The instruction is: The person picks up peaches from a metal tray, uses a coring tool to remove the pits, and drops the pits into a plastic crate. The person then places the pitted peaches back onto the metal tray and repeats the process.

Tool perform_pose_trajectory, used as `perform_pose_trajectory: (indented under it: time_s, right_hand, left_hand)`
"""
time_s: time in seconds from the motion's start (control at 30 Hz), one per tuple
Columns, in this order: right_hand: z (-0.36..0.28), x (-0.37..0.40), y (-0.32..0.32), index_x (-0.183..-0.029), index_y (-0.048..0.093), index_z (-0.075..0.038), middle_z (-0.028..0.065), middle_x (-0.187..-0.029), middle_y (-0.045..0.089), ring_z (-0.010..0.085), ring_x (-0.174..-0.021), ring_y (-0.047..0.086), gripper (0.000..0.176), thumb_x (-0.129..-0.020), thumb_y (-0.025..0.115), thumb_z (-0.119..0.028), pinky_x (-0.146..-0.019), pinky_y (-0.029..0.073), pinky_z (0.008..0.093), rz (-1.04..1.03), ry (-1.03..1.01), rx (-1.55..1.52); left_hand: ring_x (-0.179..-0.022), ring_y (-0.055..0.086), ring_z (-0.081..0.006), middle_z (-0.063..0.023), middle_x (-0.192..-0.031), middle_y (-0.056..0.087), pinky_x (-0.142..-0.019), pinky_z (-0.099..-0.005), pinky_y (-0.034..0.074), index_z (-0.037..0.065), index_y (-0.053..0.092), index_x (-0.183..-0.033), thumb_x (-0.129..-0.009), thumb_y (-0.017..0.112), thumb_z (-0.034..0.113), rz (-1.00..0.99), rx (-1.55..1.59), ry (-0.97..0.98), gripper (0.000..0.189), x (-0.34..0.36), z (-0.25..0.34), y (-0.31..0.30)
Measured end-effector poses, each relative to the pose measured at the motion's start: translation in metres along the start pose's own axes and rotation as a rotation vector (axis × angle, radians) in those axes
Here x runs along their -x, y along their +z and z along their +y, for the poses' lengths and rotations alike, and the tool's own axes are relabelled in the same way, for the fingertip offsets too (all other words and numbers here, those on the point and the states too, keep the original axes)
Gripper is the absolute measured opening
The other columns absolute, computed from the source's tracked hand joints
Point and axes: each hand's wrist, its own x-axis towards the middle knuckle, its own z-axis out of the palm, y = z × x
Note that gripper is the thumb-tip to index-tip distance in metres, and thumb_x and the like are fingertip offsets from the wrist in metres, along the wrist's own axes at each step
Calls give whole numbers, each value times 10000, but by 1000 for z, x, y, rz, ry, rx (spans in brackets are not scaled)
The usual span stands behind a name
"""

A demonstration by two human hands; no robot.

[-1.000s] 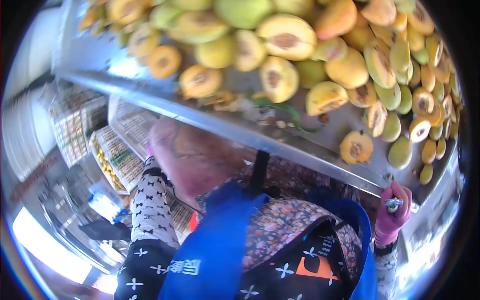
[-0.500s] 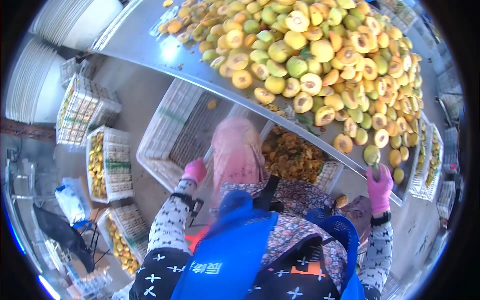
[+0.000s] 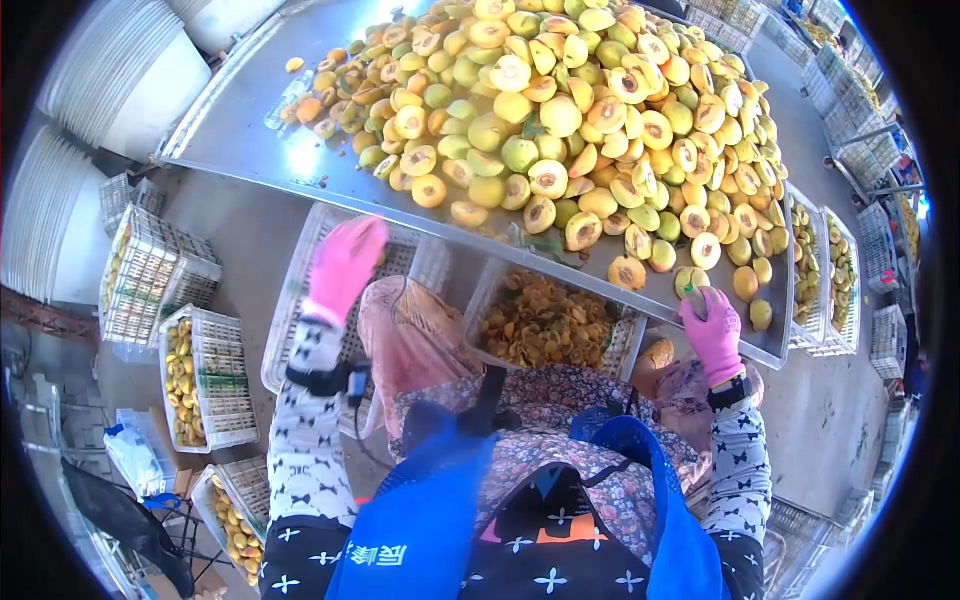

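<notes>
A big heap of yellow and green fruit [image 3: 580,110], many of them halved with the stone hollow showing, covers a steel table [image 3: 240,110]. My right hand [image 3: 714,335], in a pink glove, rests at the table's near edge beside a few loose halves [image 3: 628,272]; its fingers are closed around a small tool. My left hand [image 3: 345,262], also in a pink glove, is raised in the air below the table edge, over a white crate [image 3: 290,320], and holds nothing. Both sleeves are black with white patterns, and I wear a blue apron.
Under the table edge a white crate [image 3: 620,350] holds brownish-yellow fruit scraps [image 3: 540,320]. More white crates with fruit stand on the floor at left [image 3: 205,385] and lower left [image 3: 232,505]. Trays of fruit [image 3: 812,270] line the table's right side. White stacked panels [image 3: 60,200] are at far left.
The view has pulled back and up from the table's edge. My left hand rose from the crate towards the table. My right hand stayed at the table edge by the loose fruit.
</notes>
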Motion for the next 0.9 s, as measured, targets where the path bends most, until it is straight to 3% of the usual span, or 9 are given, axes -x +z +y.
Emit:
perform_pose_trajectory:
  time_s: [0.1,0.2,0.33,0.47,0.57,0.67,0.77,0.83,0.9]
  right_hand:
    - [-43,-2,-3,-988,680,-66,141,-901,672,326,-809,676,235,-791,738,-181,-721,537,393,36,-33,-200]
    - [-66,-2,-5,-988,681,-51,144,-884,674,321,-794,679,230,-790,743,-151,-704,535,367,36,-2,-344]
    - [-59,3,-5,-996,684,-46,142,-882,675,318,-791,678,241,-787,744,-149,-700,530,364,-6,19,-396]
    - [-51,7,5,-997,684,-45,141,-883,679,317,-780,677,240,-786,741,-144,-699,530,357,-35,13,-425]
    - [-68,1,-3,-1010,684,-50,149,-868,674,320,-764,676,255,-777,745,-133,-704,530,360,-79,106,-533]
    - [-107,-25,6,-994,678,-60,145,-842,671,327,-748,667,254,-777,755,-169,-686,524,387,-10,-29,-628]
    - [-151,-69,35,-999,667,-72,152,-885,683,339,-814,668,288,-818,717,-291,-733,523,418,-251,-185,-470]
    - [-169,-92,87,-1042,659,-76,165,-935,689,344,-884,669,331,-838,682,-336,-799,520,414,-369,-261,-381]
    - [-181,-111,115,-1050,653,-78,170,-932,684,360,-901,660,342,-832,670,-341,-819,512,422,-453,-320,-296]
  left_hand:
    - [-1044,650,-298,-165,-1088,690,-908,-362,498,2,659,-1147,-903,672,351,-137,-184,118,426,-43,19,43]
    - [-1035,647,-318,-172,-1092,687,-930,-385,491,6,652,-1148,-850,699,413,-235,7,-79,507,-69,32,82]
    - [-1101,615,-313,-172,-1054,685,-903,-375,501,28,632,-1181,-752,745,454,-475,-507,-198,615,-87,27,136]
    - [-1051,621,-309,-173,-1162,626,-843,-368,527,40,610,-1228,-771,751,354,-592,-327,-220,571,-103,19,133]
    - [-1016,626,-266,-121,-1192,603,-804,-328,543,44,598,-1247,-838,705,238,-158,457,-249,465,-76,39,112]
    - [-1031,610,-231,-84,-1209,577,-791,-301,544,62,561,-1306,-906,625,148,-129,1202,-418,414,-62,54,87]
    - [-1032,621,-228,-90,-1194,591,-881,-322,518,45,563,-1303,-845,699,50,-61,1564,-594,478,-49,46,95]
    - [-1085,589,-224,-92,-1215,593,-930,-345,502,65,562,-1295,-921,614,82,84,1083,-219,378,-33,32,114]
    - [-1114,573,-226,-99,-1225,595,-948,-344,493,54,569,-1278,-935,593,93,181,1672,-447,345,-27,37,110]
